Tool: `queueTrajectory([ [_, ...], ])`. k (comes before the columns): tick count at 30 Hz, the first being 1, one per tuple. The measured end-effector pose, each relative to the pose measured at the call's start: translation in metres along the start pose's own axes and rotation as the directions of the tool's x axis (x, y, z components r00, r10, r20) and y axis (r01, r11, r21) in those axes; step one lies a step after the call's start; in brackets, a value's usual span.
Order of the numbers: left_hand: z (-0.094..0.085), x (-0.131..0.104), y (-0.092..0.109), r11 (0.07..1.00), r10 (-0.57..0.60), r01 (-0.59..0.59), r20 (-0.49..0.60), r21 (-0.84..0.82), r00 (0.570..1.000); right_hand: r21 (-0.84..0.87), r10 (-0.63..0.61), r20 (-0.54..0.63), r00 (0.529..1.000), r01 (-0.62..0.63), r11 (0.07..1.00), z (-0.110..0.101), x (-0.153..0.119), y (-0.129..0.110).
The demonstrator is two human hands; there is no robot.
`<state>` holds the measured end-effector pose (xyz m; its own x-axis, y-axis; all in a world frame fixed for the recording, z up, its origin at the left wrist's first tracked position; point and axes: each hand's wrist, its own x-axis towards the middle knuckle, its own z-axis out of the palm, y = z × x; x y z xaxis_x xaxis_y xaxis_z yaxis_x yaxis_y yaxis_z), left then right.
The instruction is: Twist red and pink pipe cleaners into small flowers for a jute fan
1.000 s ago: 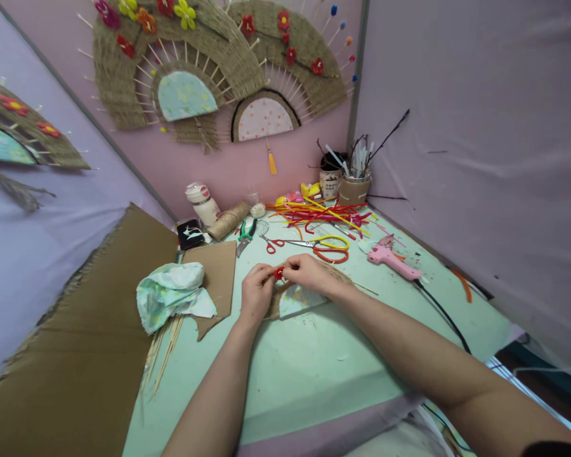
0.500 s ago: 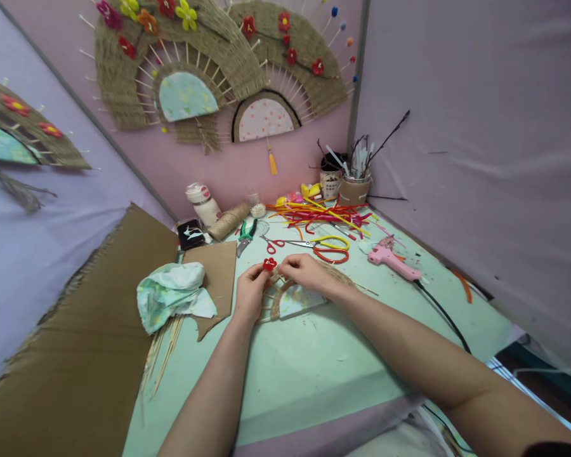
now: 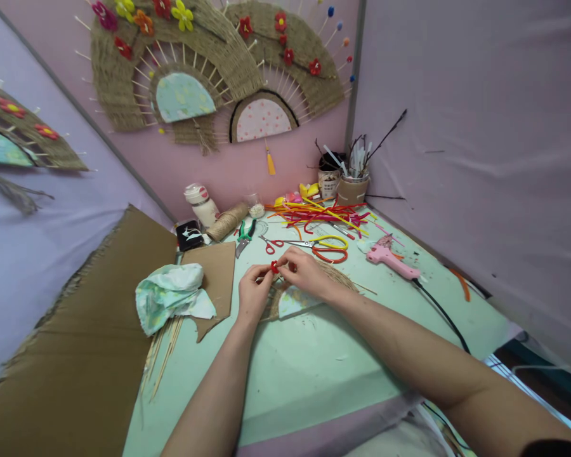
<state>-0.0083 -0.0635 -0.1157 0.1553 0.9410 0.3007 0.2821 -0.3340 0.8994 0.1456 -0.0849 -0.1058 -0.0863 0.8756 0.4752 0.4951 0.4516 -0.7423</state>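
Note:
A small red flower (image 3: 275, 267) is pinched between the fingertips of my left hand (image 3: 255, 291). From the right, my right hand (image 3: 301, 271) reaches the same flower with thumb and finger closed at its edge; whether it grips a petal or something tiny is too small to tell. Under both hands a small twine fan (image 3: 335, 274) lies on the table, with a pale blue-green half-round cloth piece (image 3: 295, 301) at its centre. My hands and wrists hide part of the fan.
Scissors (image 3: 330, 249), green pliers (image 3: 245, 236) and red and yellow fuzzy sticks (image 3: 321, 214) lie behind my hands. A pink glue gun (image 3: 391, 260) with a black cord is right. Cloth (image 3: 171, 295), cardboard (image 3: 219, 273) and thin sticks (image 3: 166, 355) are left.
My left hand has moved slightly right with the red flower, and my right hand's fingertips have come up to it. The flower is now more covered by fingers.

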Motion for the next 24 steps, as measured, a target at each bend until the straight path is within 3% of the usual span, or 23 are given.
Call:
queueTrajectory([
  [4, 0.000, 0.000, -0.001, 1.000, -0.006, 0.006, 0.039, 0.000, 0.999, -0.012, 0.022, 0.008, 1.000, -0.022, 1.000, 0.005, 0.000, 0.004],
  [11, 0.002, 0.001, -0.012, 0.972, -0.145, 0.152, 0.052, -0.179, 0.988, 0.018, -0.023, -0.059, 0.998, 0.024, 1.000, 0.003, 0.000, -0.003],
  [24, 0.002, 0.000, -0.005, 0.986, -0.112, 0.118, 0.055, -0.119, 0.992, -0.102, -0.131, 0.042, 0.991, 0.134, 0.986, 0.001, -0.002, -0.003],
])
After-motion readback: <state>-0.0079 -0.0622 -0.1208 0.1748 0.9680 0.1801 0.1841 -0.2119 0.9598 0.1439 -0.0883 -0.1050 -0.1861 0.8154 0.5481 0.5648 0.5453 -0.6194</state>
